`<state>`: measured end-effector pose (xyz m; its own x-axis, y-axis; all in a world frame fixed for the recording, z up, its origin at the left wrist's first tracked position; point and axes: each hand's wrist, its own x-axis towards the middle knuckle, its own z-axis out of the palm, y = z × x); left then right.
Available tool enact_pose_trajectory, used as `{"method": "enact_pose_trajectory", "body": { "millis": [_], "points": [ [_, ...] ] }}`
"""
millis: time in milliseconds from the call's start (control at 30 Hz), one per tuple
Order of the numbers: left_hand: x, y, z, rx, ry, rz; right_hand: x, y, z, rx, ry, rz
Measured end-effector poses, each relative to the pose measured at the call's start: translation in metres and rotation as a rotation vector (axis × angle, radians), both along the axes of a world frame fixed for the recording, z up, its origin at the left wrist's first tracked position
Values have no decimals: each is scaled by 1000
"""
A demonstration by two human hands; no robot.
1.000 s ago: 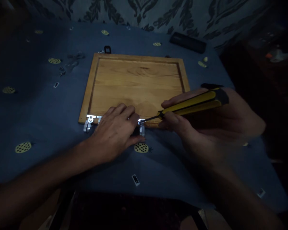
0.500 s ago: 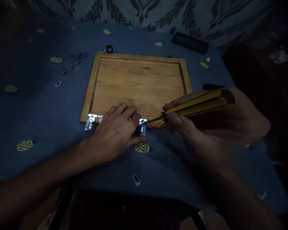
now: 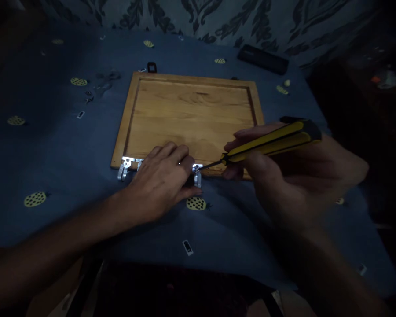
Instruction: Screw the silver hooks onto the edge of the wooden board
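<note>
A framed wooden board (image 3: pixel 191 112) lies flat on a blue patterned tablecloth (image 3: pixel 53 145). A shiny metal hook rail (image 3: pixel 128 164) runs along the board's near edge. My left hand (image 3: pixel 160 182) lies over the rail's middle, fingers curled and pressing it down, thumb next to the right-hand hook (image 3: pixel 196 175). A yellow and black screwdriver (image 3: pixel 270 141) is gripped in my right hand (image 3: pixel 293 176). Its tip rests at the rail's right end, just above that hook.
A dark flat object (image 3: pixel 263 60) lies at the table's far right corner. Small screws and bits of hardware (image 3: pixel 99 86) are scattered at the far left. A small black item (image 3: pixel 151 67) sits behind the board. The table's near edge (image 3: pixel 185 264) drops into darkness.
My right hand has shifted its grip a little around the screwdriver handle, the tip staying at the same spot. My left hand stays put on the rail.
</note>
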<state>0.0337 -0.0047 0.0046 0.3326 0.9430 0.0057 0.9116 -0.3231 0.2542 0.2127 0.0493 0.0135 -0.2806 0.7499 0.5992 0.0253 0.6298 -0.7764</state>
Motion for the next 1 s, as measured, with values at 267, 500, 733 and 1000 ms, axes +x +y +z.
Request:
{"method": "enact_pose_trajectory", "body": {
  "millis": [267,500,733,1000],
  "points": [
    [0,1,1,-11,-3,-6,0,0,2,-4,33,33],
    [0,0,0,11,-3,1,-3,3,5,-58,37,72],
    [1,1,3,-41,-3,9,-1,6,11,-121,-53,149],
    [1,0,2,-35,-10,6,-9,8,19,-114,-69,162]
  ]
}}
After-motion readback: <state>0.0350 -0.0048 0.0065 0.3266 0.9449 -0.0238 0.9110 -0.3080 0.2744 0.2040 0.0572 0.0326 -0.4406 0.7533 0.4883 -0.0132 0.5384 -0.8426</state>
